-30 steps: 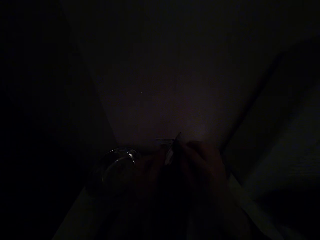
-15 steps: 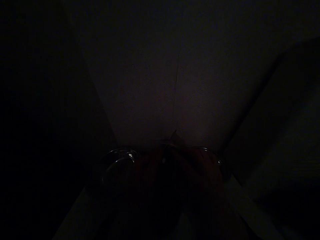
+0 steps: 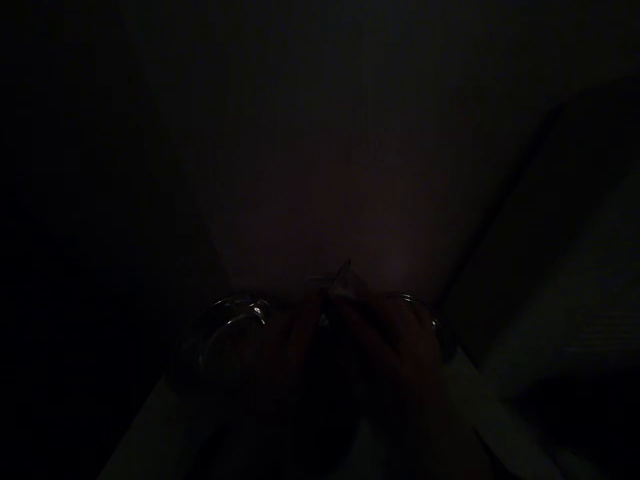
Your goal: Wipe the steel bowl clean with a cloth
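Note:
The scene is almost black. My left hand (image 3: 295, 347) and my right hand (image 3: 395, 340) meet low in the middle, fingers pressed together around a small thin pointed thing (image 3: 343, 280) that I cannot make out. They hover over a round glass bowl (image 3: 225, 327), whose rim glints at the left and again at the right. Most of both hands is lost in the dark.
The bowl rests on a pale surface (image 3: 145, 440) with a faint edge running toward the lower right. Behind it rises a dim plain wall (image 3: 320, 167). Dark shapes fill the left and right sides.
A bright glint on the thin thing between my hands has faded. My right hand has shifted a little, and the bowl's right rim now shows.

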Demonstrator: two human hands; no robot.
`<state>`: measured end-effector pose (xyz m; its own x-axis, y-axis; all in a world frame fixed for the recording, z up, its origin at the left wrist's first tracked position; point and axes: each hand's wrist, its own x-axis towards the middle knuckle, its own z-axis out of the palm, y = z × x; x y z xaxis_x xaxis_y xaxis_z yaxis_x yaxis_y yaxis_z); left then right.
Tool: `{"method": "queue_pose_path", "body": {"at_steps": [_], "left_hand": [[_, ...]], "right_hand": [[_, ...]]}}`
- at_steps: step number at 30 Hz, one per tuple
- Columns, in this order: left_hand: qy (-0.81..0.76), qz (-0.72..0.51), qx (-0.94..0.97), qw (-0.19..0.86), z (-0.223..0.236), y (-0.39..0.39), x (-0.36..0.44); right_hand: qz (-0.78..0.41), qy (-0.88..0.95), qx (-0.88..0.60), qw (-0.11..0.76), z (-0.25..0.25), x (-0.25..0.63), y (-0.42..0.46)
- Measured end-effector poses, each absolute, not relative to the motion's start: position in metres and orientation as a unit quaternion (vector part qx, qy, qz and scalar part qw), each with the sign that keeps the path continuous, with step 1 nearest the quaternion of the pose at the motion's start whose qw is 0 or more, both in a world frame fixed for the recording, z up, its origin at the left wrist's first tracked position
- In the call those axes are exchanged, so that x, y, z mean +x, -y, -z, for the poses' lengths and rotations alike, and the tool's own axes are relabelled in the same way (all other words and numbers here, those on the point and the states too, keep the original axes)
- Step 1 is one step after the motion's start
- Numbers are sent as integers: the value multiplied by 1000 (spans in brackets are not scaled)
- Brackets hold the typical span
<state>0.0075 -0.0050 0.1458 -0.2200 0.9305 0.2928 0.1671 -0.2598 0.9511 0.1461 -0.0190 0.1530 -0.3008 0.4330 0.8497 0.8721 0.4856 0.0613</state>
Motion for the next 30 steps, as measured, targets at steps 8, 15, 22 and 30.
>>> {"method": "queue_pose_path", "body": {"at_steps": [8, 15, 22, 30], "left_hand": [[-474, -593, 527, 382, -147, 5, 3], [-471, -612, 502, 388, -144, 5, 8], [-472, -621, 486, 393, -147, 5, 10], [-448, -649, 489, 373, -143, 4, 11]], "right_hand": [[299, 757, -420, 402, -150, 146, 17], [254, 768, -406, 425, -152, 150, 15], [262, 761, -425, 414, -152, 156, 11], [281, 780, -367, 421, -144, 142, 21]]}}
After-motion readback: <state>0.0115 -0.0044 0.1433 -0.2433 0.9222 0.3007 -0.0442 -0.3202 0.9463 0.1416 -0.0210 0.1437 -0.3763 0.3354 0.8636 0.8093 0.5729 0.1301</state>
